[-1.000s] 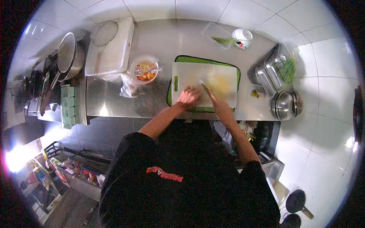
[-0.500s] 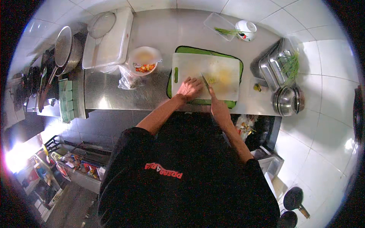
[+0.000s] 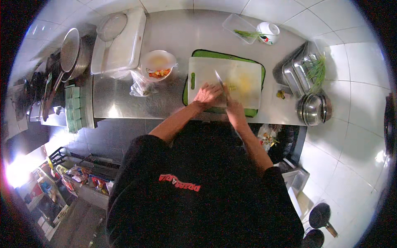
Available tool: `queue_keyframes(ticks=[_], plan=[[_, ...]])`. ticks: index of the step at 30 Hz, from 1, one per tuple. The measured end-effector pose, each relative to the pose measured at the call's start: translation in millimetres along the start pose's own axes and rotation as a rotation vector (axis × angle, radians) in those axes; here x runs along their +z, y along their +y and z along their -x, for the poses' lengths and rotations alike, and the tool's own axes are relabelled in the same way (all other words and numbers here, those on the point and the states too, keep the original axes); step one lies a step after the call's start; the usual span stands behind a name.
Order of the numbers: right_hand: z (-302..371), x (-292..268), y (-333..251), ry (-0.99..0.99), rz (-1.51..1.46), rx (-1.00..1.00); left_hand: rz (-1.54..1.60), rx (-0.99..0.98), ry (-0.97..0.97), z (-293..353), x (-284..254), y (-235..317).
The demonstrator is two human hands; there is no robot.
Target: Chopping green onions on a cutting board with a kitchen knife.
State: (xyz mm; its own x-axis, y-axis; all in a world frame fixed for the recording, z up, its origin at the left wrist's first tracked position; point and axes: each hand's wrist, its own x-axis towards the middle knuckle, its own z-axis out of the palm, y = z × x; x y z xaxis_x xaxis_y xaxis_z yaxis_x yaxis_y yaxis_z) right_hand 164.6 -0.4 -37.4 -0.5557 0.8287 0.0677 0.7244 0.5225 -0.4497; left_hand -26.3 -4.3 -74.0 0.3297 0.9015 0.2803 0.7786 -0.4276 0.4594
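Note:
A white cutting board (image 3: 202, 68) with a handle slot lies on a green cutting board (image 3: 204, 53). My right hand (image 3: 235, 110) is wrapped round a knife (image 3: 219, 78), its blade pointing away from me and slightly left. On the white board, beside the blade, my left hand (image 3: 208, 94) presses down with bent fingers close together. Whatever sits under those fingertips is hidden. Small yellow-green chopped pieces (image 3: 232, 87) lie just right of the blade, and a paler yellowish patch (image 3: 245, 82) spreads further right, too blurred to name.
To the left stand a bowl of chopped red and orange pieces (image 3: 159, 73), a clear plastic bag (image 3: 141, 86) and a white lidded tub (image 3: 133, 45). Far right are a clear tray (image 3: 233, 25), a white bowl (image 3: 269, 31), steel pans (image 3: 292, 76) and steel bowls (image 3: 313, 111).
The knife has swung so its tip points further left and away. My right hand has shifted slightly left, while my left hand stays nearly in place.

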Motion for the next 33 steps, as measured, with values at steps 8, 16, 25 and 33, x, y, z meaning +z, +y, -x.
queue_keyframes(ticks=[8, 16, 25, 33], plan=[[-3.5, -27.0, -21.3, -0.154, 0.025, 0.073, -0.053, 0.031, 0.112, 1.7, 6.9, -4.8], [-2.2, -25.0, -12.0, -0.223, 0.021, 0.081, -0.046, 0.013, 0.036, -0.1, 1.7, -2.1], [-3.0, -44.6, -18.1, -0.422, 0.002, 0.197, -0.125, -0.009, 0.107, 6.5, -0.5, -1.9], [-22.3, -33.4, -16.2, -0.308, 0.013, 0.124, -0.049, 0.023, 0.087, 0.5, -2.6, -5.4]])
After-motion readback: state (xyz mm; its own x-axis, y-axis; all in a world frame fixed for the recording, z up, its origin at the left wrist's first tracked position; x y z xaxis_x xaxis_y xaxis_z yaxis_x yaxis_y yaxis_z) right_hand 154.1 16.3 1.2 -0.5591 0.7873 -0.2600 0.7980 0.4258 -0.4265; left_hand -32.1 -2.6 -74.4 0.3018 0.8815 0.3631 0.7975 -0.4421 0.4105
